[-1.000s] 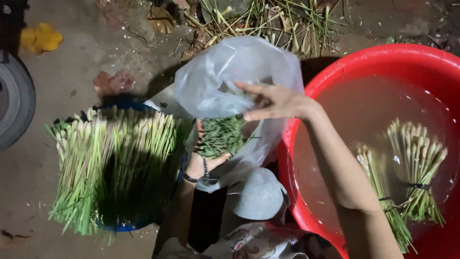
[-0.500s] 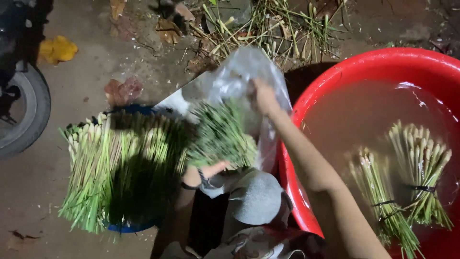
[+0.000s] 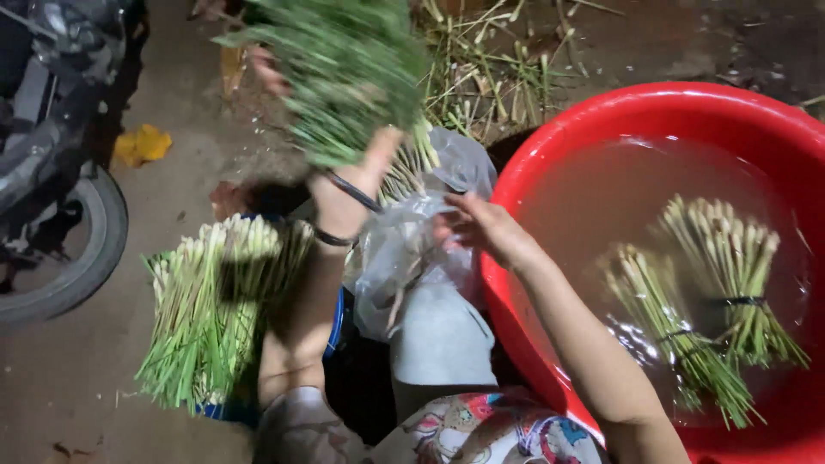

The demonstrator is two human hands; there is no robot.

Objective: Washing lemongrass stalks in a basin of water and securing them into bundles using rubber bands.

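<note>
Counted two tied bundles (image 3: 696, 318) soaking in the red tub (image 3: 550, 155) of murky water, one heap of stalks (image 3: 210, 318) on a blue basin (image 3: 337, 320) at the left, one clear bag (image 3: 412, 258), one tyre (image 3: 77, 258). Saw loose stalks and litter on the ground above. Lifted bunch (image 3: 344, 73) blurred by motion, top cut off by the frame; green and leafy, pale stalk ends hanging down toward the bag. Left hand (image 3: 365, 167) raised, grip closed round the bunch near its base, two bands on the wrist. Right hand (image 3: 481, 228) at the bag's mouth, fingers pinching the plastic. Blue basin mostly hidden under the heap and forearm.
</note>
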